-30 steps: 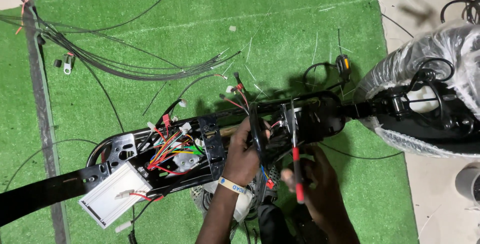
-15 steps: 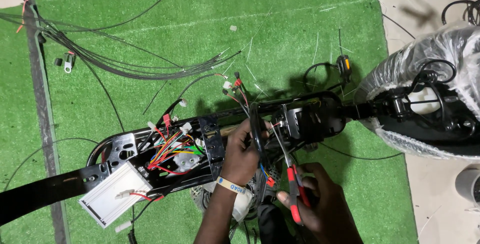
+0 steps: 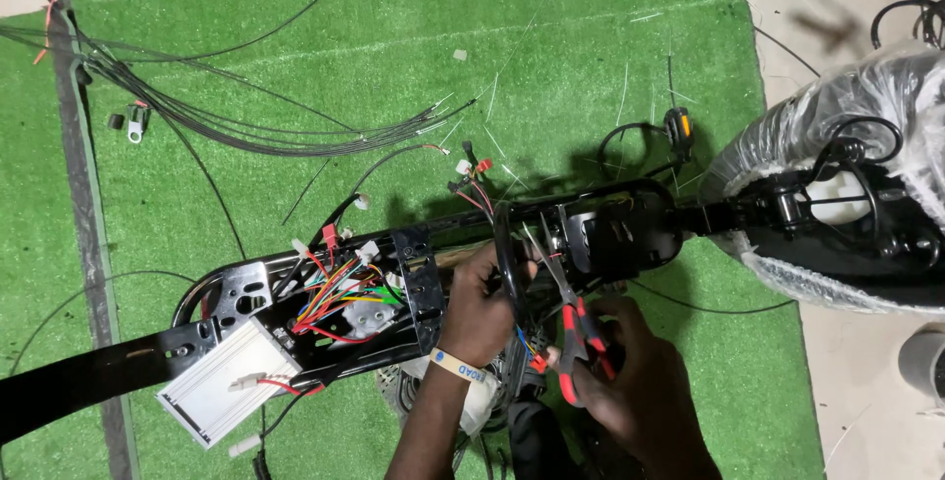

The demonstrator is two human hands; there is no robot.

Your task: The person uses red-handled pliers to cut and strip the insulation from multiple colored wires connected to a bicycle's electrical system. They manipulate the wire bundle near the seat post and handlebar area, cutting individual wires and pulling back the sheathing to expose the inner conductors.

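A black scooter frame (image 3: 610, 229) lies across green artificial turf (image 3: 295, 57). My left hand (image 3: 479, 303), with a wristband, grips the frame and a black cable loop (image 3: 504, 254) at its middle. My right hand (image 3: 630, 367) holds red-and-black handled cutters (image 3: 576, 337), whose jaws point up and left at the wires beside the loop. Coloured wires (image 3: 330, 293) spill from the open frame section to the left, next to a silver finned controller box (image 3: 226, 391).
A bundle of black cables (image 3: 246, 130) fans across the turf at upper left. The plastic-wrapped front end of the scooter (image 3: 837, 194) lies at right on bare floor. Loose connectors (image 3: 472, 170) and an orange-tipped part (image 3: 677, 128) rest above the frame.
My right hand has tilted the cutters so the jaws now point up-left toward the wires by the cable loop. My left hand has stayed on the frame.
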